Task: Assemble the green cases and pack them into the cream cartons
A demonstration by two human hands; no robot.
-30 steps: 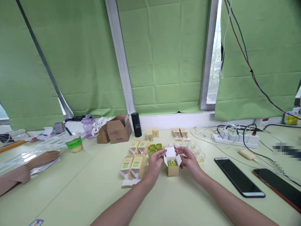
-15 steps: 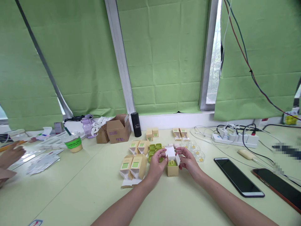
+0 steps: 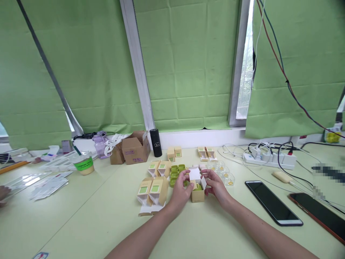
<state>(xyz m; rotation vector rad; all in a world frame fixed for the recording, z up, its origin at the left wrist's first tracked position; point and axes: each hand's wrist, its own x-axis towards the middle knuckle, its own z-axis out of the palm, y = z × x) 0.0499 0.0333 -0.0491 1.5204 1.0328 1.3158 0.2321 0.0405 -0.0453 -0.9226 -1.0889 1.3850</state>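
Observation:
A small tan cardboard box (image 3: 198,196) stands upright on the table, its white lid flap raised at the back. Inside it sits an olive-green item with a pale loop on top, partly covered. My left hand (image 3: 182,190) grips the box's left side, its thumb on the left flap, which leans inward over the item. On the other side my right hand (image 3: 215,185) has its fingers bent against the box and its right flap, which stands up. Behind my left hand are several olive-green square containers (image 3: 174,174). Clear plastic cups (image 3: 228,176) with yellow bits lie behind my right hand.
Several tan boxes (image 3: 159,189) stand left, with more tan boxes (image 3: 178,151) at the back. To the right lie two phones (image 3: 273,202) (image 3: 318,212) and a power strip (image 3: 269,159) with cables. A drink cup (image 3: 84,164) and another person's hand (image 3: 3,194) are left.
My left thumb has pushed the box's left flap inward over the green item. My right hand stays nearly still. The other person's hand has drawn back to the left edge.

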